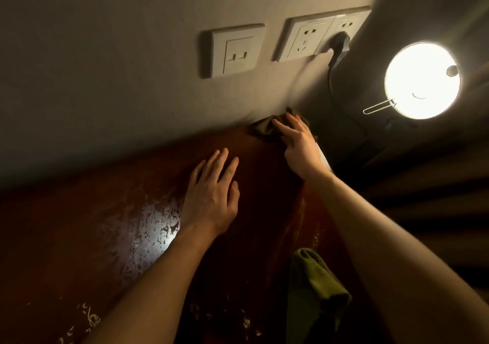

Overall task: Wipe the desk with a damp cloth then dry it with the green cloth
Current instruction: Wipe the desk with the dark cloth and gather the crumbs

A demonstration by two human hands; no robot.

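Note:
A dark reddish-brown desk (79, 237) fills the lower frame, with wet streaks shining at centre left. My right hand (299, 147) presses a crumpled dark brownish cloth (262, 129) onto the desk's far right corner, against the wall. My left hand (214, 192) lies flat on the desk top, fingers spread, holding nothing, a little left of the right hand. A green cloth (315, 282) lies bunched on the desk near the front right, under my right forearm.
The wall behind holds a switch plate (234, 51) and a double socket (317, 38) with a black plug (340, 48) and hanging cable. A bright round lamp (423, 80) glows at the right. The desk's right edge drops into shadow.

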